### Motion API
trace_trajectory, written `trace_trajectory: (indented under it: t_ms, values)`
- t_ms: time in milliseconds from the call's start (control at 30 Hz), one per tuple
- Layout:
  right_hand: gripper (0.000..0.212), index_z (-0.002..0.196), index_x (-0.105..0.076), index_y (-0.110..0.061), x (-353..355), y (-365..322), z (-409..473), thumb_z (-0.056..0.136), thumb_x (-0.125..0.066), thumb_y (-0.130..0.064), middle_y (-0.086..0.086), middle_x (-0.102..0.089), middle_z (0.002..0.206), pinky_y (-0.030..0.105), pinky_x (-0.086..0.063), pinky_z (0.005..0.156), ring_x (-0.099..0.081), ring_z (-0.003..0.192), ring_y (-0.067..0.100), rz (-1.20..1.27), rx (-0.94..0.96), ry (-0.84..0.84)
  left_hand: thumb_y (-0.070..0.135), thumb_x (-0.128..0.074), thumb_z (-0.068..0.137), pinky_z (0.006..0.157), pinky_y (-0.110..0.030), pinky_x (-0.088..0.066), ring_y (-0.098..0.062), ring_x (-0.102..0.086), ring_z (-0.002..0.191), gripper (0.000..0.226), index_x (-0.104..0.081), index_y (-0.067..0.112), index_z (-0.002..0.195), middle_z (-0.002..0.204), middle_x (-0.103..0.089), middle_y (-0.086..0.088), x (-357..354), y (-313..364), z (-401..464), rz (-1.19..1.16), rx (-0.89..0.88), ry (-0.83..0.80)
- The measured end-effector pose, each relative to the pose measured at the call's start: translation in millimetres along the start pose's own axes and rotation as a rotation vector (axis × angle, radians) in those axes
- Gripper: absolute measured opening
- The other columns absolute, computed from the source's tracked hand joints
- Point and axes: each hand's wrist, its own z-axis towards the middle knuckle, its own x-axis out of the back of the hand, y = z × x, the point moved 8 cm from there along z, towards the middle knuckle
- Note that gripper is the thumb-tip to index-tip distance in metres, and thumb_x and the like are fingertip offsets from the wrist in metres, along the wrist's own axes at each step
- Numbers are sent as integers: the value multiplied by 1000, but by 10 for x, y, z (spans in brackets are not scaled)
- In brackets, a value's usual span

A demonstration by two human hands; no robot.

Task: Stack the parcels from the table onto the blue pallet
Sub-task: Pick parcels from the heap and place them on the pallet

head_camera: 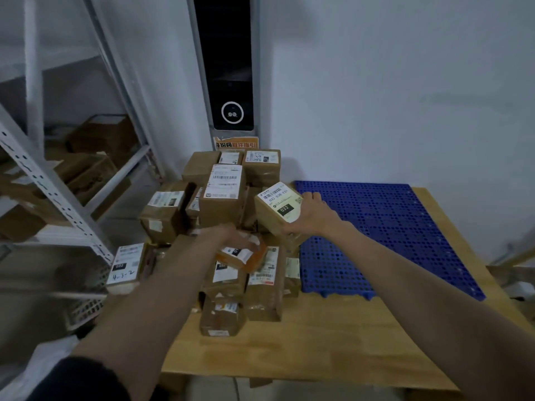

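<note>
A small tan parcel [278, 208] is gripped in the right hand [312, 214], fingers wrapped round its right side, and it is held tilted just above the heap, right at the left edge of the blue pallet [390, 227]. Its white label is turned up, with a barcode and a black patch reading 032. The left hand [231, 237] is blurred over an orange-brown parcel [243, 256] in the middle of the pile; fingers are laid on its top, but whether it is actually clasped cannot be told. The heap of parcels [223, 195], brown cardboard taped and labelled in white, is crowded on the left half of the wooden table [333, 342]. The pallet, perforated all over, is seen bare on the right.
</note>
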Motion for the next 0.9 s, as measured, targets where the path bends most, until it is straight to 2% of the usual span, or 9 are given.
trace_trajectory:
  t_ms: [133, 233, 300, 533, 600, 667, 733, 800, 900]
  values:
    - [109, 142, -25, -3, -125, 282, 56, 65, -79, -59, 15, -33, 137, 49, -46, 99, -40, 127, 33, 16, -9, -33, 73, -65, 69, 110, -40, -37, -26, -45, 132, 88, -45, 19, 136, 141, -48, -3, -260, 162, 9, -47, 26, -46]
    - [105, 141, -27, -3, -211, 424, 83, 68, -78, -60, 14, -33, 136, 47, -46, 98, -40, 127, 33, 31, -9, -58, 65, -68, 77, 111, -39, -31, -32, -26, 144, 111, -8, 15, 157, 160, -20, -7, -344, 38, 84, -58, 156, -39]
    - [102, 139, -28, -3, -255, 471, 87, 69, -77, -60, 13, -33, 134, 45, -45, 94, -39, 126, 32, 43, -4, -65, 65, -71, 75, 108, -37, -29, -32, -18, 147, 119, 0, 18, 157, 163, -8, -8, -338, -35, 85, -70, 203, 11]
    - [102, 140, -26, -4, -386, 392, 128, 71, -76, -59, 13, -32, 137, 42, -44, 90, -37, 128, 32, 42, -20, -70, 14, -81, 76, 109, -42, -38, -35, -13, 147, 107, -12, 31, 156, 163, -5, -10, -402, -166, 1, -305, 236, 75]
    - [102, 141, -25, -5, -421, 332, 148, 70, -76, -59, 14, -31, 137, 42, -44, 89, -36, 128, 32, 37, -19, -75, 21, -76, 75, 106, -49, -41, -38, -16, 146, 98, -20, 36, 154, 164, -4, -9, -452, -176, 0, -399, 221, 54]
    - [103, 140, -25, -4, -443, 277, 165, 69, -77, -59, 13, -31, 136, 43, -45, 89, -36, 128, 32, 47, -20, -73, 50, -69, 78, 114, -54, -29, -37, -14, 147, 79, -34, 38, 147, 163, -8, -8, -487, -128, -28, -516, 210, 60]
    - [105, 141, -25, -4, -457, 236, 178, 69, -77, -59, 13, -31, 136, 44, -45, 91, -34, 129, 32, 57, -18, -70, 74, -61, 74, 118, -56, -15, -35, -10, 149, 87, -34, 38, 148, 163, -11, -6, -465, -53, -61, -588, 222, 117]
    - [105, 142, -24, -4, -460, 223, 183, 69, -77, -59, 14, -31, 136, 45, -45, 92, -34, 130, 32, 57, -20, -71, 76, -58, 77, 119, -56, -10, -36, -12, 149, 97, -23, 29, 154, 163, -12, -9, -467, -13, -73, -556, 265, 158]
    - [104, 141, -24, -4, -441, 244, 188, 69, -78, -57, 13, -31, 136, 44, -44, 93, -34, 129, 31, 65, -26, -67, 71, -67, 72, 115, -56, -26, -40, -24, 144, 107, -18, 26, 155, 161, -20, -14, -496, -1, -52, -561, 297, 191]
